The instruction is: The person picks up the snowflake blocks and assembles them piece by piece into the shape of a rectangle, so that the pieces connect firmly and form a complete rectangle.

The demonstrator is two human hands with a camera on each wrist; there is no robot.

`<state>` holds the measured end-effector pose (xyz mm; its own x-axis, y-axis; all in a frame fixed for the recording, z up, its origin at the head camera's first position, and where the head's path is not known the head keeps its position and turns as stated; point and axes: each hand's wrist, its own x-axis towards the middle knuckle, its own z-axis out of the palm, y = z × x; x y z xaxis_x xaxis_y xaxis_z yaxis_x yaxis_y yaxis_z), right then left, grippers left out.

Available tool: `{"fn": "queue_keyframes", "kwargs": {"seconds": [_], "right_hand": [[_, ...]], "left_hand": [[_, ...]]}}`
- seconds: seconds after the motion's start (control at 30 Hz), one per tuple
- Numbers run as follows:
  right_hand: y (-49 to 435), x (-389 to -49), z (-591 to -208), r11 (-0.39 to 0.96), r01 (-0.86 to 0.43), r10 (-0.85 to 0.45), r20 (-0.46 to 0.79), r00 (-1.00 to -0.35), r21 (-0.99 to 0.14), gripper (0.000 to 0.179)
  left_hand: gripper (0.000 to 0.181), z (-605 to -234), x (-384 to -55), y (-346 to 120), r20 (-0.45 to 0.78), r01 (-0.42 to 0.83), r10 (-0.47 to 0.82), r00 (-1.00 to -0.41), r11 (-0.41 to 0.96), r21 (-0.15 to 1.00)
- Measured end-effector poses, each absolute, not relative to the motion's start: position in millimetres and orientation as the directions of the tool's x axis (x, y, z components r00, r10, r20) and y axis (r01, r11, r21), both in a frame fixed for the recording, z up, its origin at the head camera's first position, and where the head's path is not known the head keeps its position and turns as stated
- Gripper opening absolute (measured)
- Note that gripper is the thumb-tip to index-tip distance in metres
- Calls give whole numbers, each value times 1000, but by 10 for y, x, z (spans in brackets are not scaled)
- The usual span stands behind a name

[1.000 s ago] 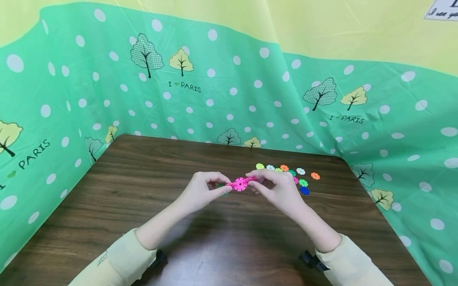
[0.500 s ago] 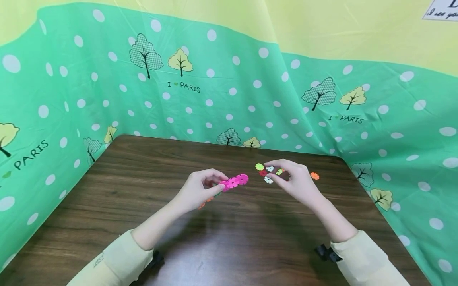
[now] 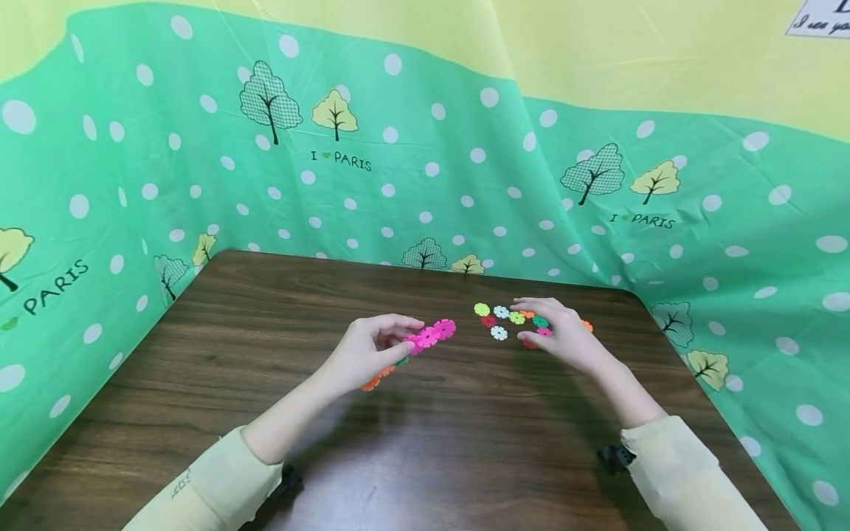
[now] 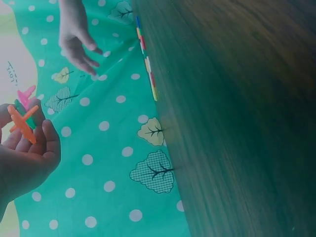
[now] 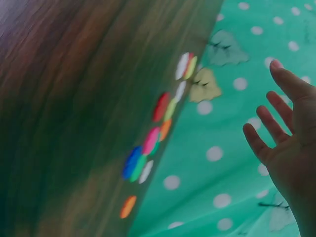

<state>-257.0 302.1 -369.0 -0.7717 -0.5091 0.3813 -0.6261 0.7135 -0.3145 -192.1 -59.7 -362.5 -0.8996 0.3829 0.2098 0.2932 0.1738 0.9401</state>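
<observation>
My left hand (image 3: 361,355) pinches a chain of linked flower-shaped snowflake discs (image 3: 430,337) above the table, thumb in front. Pink discs stick out on its right side; green and orange discs (image 3: 377,379) hang below the hand. In the left wrist view the orange discs (image 4: 22,123) cross each other at an angle. With fingers spread and nothing held, my right hand (image 3: 566,338) hovers over loose discs at the table's right. The right wrist view shows its fingers (image 5: 269,123) apart from the discs. From the head, that hand hides some of them.
Loose snowflake discs lie flat on the dark wooden table (image 3: 279,302), among them a yellow-green disc (image 3: 481,310), a white disc (image 3: 499,333), a red disc (image 3: 488,321) and a blue disc (image 5: 132,163). A green dotted curtain (image 3: 425,177) stands behind the table.
My right hand has let go of the chain and moved right, over the loose discs, its fingers spreading. The left hand keeps hold of the chain, which has shifted slightly left.
</observation>
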Motion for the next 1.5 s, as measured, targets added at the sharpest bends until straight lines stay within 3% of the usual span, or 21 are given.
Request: {"fn": "queue_keyframes", "kwargs": {"seconds": [0.6,0.87,1.5], "right_hand": [[3407,-2810,-4124,766,-524,-500,168,-850,-372,45],[3499,-2927,-4246,805,-476,-480,83,-874,-356,39],[3387,-2951,-4210,804,-475,-484,69,-872,-358,21]], "left_hand": [[32,-3621,-1929,-595,281,377,373,-884,213,902],[27,-3390,-1779,-593,282,394,396,-874,239,887],[27,-3359,-1740,-590,352,460,365,-862,270,846]]}}
